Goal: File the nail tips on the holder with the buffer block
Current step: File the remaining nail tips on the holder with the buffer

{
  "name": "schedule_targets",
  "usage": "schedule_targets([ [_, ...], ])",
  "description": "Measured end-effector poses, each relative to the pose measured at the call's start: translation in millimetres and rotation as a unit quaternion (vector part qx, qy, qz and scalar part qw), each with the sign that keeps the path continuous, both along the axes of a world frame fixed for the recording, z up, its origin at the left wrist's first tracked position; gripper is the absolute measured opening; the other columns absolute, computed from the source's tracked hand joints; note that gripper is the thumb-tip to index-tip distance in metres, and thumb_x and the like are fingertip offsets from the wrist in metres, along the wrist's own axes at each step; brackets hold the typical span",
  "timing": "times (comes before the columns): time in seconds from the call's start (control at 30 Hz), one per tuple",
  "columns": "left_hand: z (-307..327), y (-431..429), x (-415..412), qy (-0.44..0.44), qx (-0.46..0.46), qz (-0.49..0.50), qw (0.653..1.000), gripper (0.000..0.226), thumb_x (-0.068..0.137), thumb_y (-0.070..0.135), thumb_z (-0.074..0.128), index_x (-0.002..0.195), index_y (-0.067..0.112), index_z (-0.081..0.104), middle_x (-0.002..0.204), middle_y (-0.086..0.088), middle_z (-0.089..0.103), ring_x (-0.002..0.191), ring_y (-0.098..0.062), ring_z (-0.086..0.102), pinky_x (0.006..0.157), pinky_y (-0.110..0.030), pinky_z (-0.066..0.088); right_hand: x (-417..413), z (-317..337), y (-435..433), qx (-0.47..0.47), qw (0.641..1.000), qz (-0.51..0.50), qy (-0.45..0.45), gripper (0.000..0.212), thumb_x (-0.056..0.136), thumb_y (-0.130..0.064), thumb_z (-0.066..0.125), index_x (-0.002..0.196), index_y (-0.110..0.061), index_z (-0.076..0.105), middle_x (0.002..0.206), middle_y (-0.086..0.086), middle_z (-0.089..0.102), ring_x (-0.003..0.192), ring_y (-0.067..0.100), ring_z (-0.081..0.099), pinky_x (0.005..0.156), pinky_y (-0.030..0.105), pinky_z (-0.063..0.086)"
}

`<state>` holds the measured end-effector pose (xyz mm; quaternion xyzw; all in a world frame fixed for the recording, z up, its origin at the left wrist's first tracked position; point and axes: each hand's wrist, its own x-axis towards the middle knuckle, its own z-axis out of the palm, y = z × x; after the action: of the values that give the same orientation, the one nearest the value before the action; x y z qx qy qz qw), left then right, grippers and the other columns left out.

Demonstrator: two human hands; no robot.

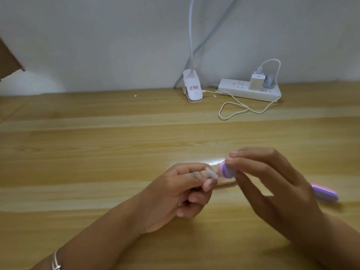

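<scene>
My left hand [181,193] pinches a clear nail tip [212,174] between thumb and forefinger, its free end pointing right. My right hand [272,184] grips a pink and purple buffer block [226,170] by its long body; one rounded end pokes out beside my fingertips and sits right against the nail tip. The block's other end [325,192] sticks out past the back of my right hand. Under the nail tip a pale stick-like piece [226,182] shows, mostly hidden by my fingers. Both hands hover just above the wooden table [97,152].
At the back of the table stands a white clip lamp base [192,89] with its neck rising up the wall. A white power strip [249,90] with a charger plugged in lies to its right, and a looped white cable [233,111] trails forward.
</scene>
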<state>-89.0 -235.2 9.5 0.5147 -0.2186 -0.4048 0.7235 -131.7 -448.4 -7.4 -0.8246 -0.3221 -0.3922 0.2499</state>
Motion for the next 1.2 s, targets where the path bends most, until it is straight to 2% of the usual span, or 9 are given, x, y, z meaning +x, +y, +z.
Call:
schedule_targets([
  [0.13, 0, 0, -3, 0.014, -0.007, -0.017, 1.000, 0.020, 0.098, 0.021, 0.045, 0.084, 0.012, 0.056, 0.060, 0.005, 0.033, 0.047, -0.002, 0.030, 0.039, -0.013, 0.024, -5, -6, 8, -0.029, 0.998, 0.054, -0.014, 0.040, 0.083, 0.013, 0.067, 0.118, -0.004, 0.064, 0.117, 0.007, 0.063, 0.115, 0.022, 0.064, 0.100, 0.031, 0.050],
  [0.27, 2, 2, 2, 0.045, -0.035, -0.038, 0.998, 0.024, 0.100, 0.017, 0.039, 0.080, 0.014, 0.052, 0.061, 0.010, 0.041, 0.047, 0.002, 0.035, 0.039, -0.014, 0.021, 2, 1, -2, 0.008, 1.000, 0.003, 0.009, 0.024, 0.091, 0.006, 0.062, 0.112, -0.002, 0.069, 0.107, 0.012, 0.067, 0.109, 0.020, 0.063, 0.095, 0.031, 0.051],
  [0.4, -2, 0, -1, 0.045, -0.033, -0.054, 0.997, 0.018, 0.100, 0.022, 0.046, 0.087, 0.012, 0.054, 0.062, 0.008, 0.037, 0.048, -0.001, 0.033, 0.041, -0.013, 0.024, -6, -4, 10, 0.001, 0.998, 0.059, -0.017, 0.031, 0.088, 0.006, 0.063, 0.118, -0.004, 0.061, 0.118, 0.005, 0.061, 0.116, 0.018, 0.062, 0.102, 0.027, 0.048],
  [0.53, -1, 0, 1, 0.029, -0.029, -0.053, 0.998, 0.023, 0.100, 0.024, 0.045, 0.079, 0.017, 0.052, 0.063, 0.007, 0.033, 0.049, -0.002, 0.029, 0.042, -0.013, 0.024, 2, -2, -1, 0.009, 1.000, 0.005, 0.000, 0.033, 0.086, 0.011, 0.065, 0.113, -0.007, 0.067, 0.108, 0.011, 0.066, 0.109, 0.019, 0.063, 0.095, 0.030, 0.051],
  [0.63, -1, -2, -1, 0.021, -0.028, -0.046, 0.998, 0.021, 0.100, 0.023, 0.046, 0.083, 0.012, 0.051, 0.063, 0.008, 0.034, 0.050, -0.002, 0.031, 0.042, -0.012, 0.027, -5, 0, 4, 0.019, 0.999, 0.038, -0.007, 0.032, 0.089, 0.006, 0.064, 0.117, -0.009, 0.067, 0.114, 0.006, 0.064, 0.113, 0.018, 0.062, 0.098, 0.028, 0.049],
  [0.73, -1, -4, -4, -0.003, -0.009, -0.028, 1.000, 0.019, 0.099, 0.026, 0.050, 0.089, 0.010, 0.050, 0.062, 0.008, 0.033, 0.050, -0.003, 0.029, 0.043, -0.012, 0.028, -6, -1, 5, -0.037, 0.998, 0.048, -0.014, 0.039, 0.081, 0.015, 0.067, 0.116, -0.002, 0.070, 0.114, 0.007, 0.066, 0.112, 0.021, 0.064, 0.099, 0.029, 0.049],
  [0.87, 1, -4, -3, -0.071, 0.023, 0.024, 0.997, 0.026, 0.100, 0.025, 0.041, 0.078, 0.016, 0.052, 0.062, 0.007, 0.034, 0.051, -0.006, 0.029, 0.045, -0.013, 0.028, 2, 4, -4, -0.011, 1.000, 0.000, 0.026, 0.031, 0.084, 0.013, 0.064, 0.112, 0.003, 0.069, 0.110, 0.013, 0.067, 0.107, 0.019, 0.065, 0.094, 0.030, 0.051],
  [1.2, 0, -8, -6, -0.196, 0.045, 0.090, 0.975, 0.025, 0.097, 0.016, 0.044, 0.076, 0.007, 0.053, 0.064, 0.000, 0.035, 0.054, -0.010, 0.030, 0.049, -0.018, 0.028, 0, 0, 0, -0.030, 0.999, 0.030, 0.026, 0.037, 0.083, 0.014, 0.066, 0.117, 0.001, 0.069, 0.111, 0.014, 0.069, 0.106, 0.025, 0.067, 0.093, 0.032, 0.052],
])
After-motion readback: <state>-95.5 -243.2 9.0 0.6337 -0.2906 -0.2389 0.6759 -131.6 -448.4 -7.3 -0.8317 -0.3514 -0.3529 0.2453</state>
